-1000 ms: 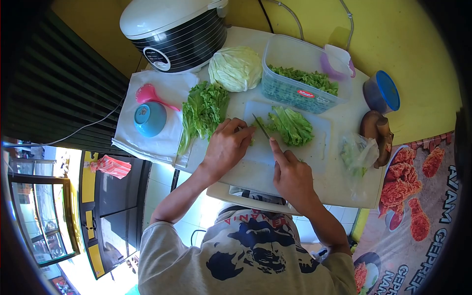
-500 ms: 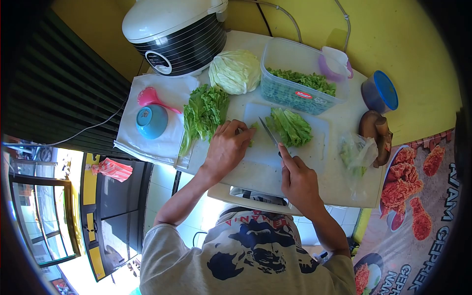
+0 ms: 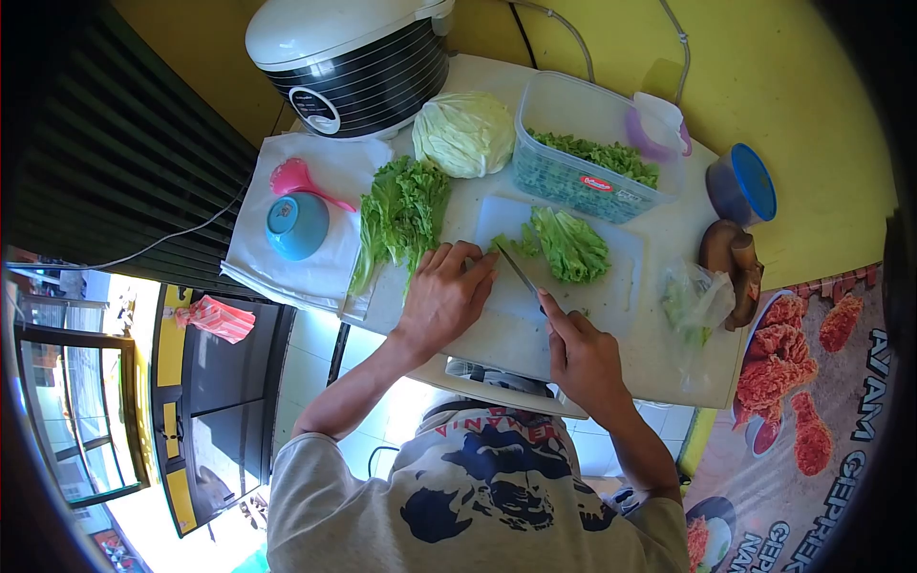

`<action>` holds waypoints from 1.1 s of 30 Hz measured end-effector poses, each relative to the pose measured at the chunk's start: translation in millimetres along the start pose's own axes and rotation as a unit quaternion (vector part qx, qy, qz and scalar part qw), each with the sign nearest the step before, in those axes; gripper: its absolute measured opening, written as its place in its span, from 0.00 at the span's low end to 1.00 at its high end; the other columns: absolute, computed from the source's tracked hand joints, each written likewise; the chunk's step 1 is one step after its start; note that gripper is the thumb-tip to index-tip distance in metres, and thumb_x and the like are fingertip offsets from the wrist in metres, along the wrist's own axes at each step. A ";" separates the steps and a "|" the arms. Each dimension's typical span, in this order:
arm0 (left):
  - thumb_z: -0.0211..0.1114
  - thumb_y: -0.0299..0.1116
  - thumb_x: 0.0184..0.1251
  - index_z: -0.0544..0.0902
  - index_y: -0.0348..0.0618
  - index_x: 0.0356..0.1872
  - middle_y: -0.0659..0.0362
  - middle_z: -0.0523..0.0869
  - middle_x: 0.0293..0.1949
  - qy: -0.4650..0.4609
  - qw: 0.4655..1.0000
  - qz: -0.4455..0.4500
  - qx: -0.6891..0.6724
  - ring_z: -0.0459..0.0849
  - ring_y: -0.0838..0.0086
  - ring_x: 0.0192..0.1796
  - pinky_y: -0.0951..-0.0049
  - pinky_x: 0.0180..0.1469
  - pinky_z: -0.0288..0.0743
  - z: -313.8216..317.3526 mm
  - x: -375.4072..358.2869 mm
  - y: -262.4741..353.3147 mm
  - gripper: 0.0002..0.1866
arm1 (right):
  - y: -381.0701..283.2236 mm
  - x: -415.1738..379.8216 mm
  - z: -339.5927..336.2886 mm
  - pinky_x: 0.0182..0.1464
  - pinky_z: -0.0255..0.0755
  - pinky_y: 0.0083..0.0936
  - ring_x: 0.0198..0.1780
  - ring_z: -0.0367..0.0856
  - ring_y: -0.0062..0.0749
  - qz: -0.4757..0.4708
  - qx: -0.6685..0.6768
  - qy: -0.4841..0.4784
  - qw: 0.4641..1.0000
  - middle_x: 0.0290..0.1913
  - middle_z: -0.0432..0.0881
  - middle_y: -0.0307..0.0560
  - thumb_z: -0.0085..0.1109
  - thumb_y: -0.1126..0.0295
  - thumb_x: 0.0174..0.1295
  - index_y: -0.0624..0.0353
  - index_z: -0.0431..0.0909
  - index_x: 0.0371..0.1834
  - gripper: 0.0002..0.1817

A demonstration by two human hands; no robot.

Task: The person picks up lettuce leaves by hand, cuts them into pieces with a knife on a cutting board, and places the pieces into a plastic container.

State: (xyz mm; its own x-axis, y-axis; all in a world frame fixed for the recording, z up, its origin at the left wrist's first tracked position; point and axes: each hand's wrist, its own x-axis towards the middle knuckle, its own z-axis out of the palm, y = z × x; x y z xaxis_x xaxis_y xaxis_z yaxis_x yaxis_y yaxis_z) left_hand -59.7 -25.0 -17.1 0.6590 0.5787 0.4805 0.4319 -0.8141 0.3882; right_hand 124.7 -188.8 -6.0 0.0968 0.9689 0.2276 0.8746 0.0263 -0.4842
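My right hand (image 3: 585, 358) is closed round the handle of a knife (image 3: 517, 269), index finger stretched along its back. The blade points up and left, its tip at small lettuce pieces (image 3: 516, 241) on a translucent white cutting board (image 3: 621, 286). My left hand (image 3: 449, 296) lies over the board's left edge, its fingers curled and closed on lettuce that they mostly hide. Just right of the blade rests a larger cut bunch of lettuce (image 3: 570, 246). More leafy lettuce (image 3: 406, 215) lies beyond my left hand, off the board.
Behind the board stand a plastic container (image 3: 587, 186) of shredded greens and a cabbage (image 3: 463, 136). A rice cooker (image 3: 358, 81) is at back left; a blue bowl (image 3: 296, 227) and pink ladle (image 3: 294, 179) sit left. To the right are a plastic bag (image 3: 695, 301) and blue-lidded tub (image 3: 743, 186).
The knife tip has shifted left, close to my left fingers. Small lettuce pieces now lie between the blade and the larger bunch. The whole view has shifted slightly.
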 end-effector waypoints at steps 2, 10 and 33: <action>0.73 0.29 0.67 0.91 0.44 0.53 0.58 0.84 0.43 0.005 1.000 0.007 -0.003 0.84 0.65 0.42 0.61 0.49 0.79 1.1 0.0 -1.7 0.14 | 1.8 -0.5 -1.0 0.25 0.79 0.37 0.21 0.81 0.40 -0.001 -0.008 -0.006 1.000 0.30 0.79 0.44 0.62 0.76 0.66 0.50 0.71 0.80 0.35; 0.74 0.29 0.66 0.91 0.43 0.52 0.58 0.84 0.44 -0.001 1.000 0.007 0.002 0.85 0.65 0.42 0.61 0.49 0.78 0.2 1.8 -0.6 0.14 | 1.2 18.6 3.8 0.27 0.81 0.38 0.22 0.82 0.43 -0.016 -0.026 -0.023 0.999 0.32 0.81 0.47 0.63 0.76 0.65 0.50 0.70 0.80 0.37; 0.71 0.27 0.68 0.89 0.42 0.55 0.54 0.82 0.44 -0.019 1.000 0.015 -0.011 0.84 0.61 0.44 0.58 0.51 0.79 0.2 1.7 -2.6 0.16 | 2.7 4.7 -4.4 0.29 0.81 0.40 0.24 0.84 0.44 0.037 0.018 0.030 0.999 0.31 0.82 0.48 0.60 0.76 0.69 0.47 0.72 0.79 0.33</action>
State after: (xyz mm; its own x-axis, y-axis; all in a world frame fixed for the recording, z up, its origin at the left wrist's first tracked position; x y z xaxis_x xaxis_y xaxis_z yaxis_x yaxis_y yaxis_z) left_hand -59.6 -21.9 -17.5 0.6947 0.5513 0.4620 0.3976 -0.8296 0.3921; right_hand 129.6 -185.3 -2.5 0.1901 0.9522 0.2390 0.8464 -0.0357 -0.5313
